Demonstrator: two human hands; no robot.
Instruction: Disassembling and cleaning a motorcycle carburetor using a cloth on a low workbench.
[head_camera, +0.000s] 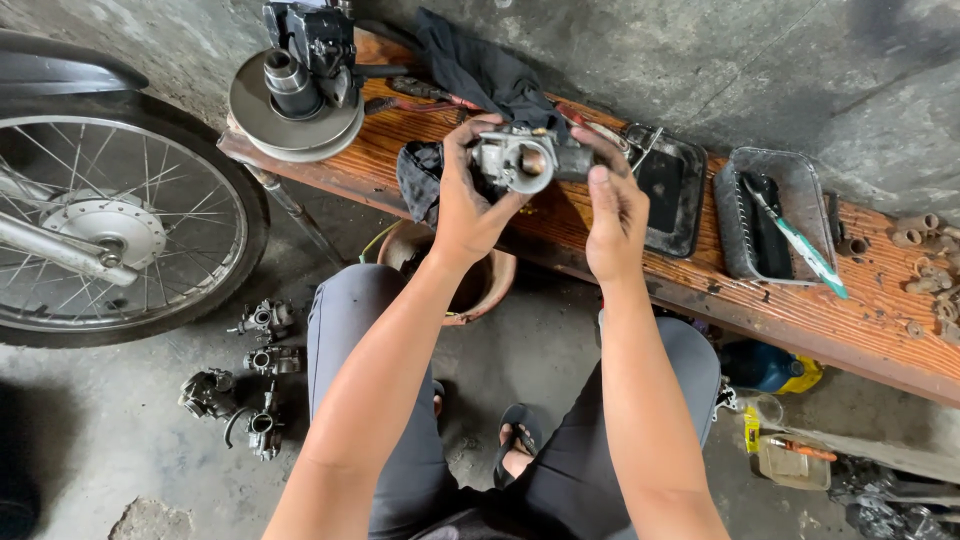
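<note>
We hold metal carburetor up over wooden bench, both hands on it. Our left hand clasps its left side, fingers wrapped round body; dark rag hangs under that palm. Our right hand pinches its right side, thumb up. Black tray just behind. More carburetors lie on floor beside motorcycle wheel.

A metal carburetor is held up between the left hand and the right hand above the wooden counter, on which a dark rag, two trays and a clutch pulley are seen.
</note>
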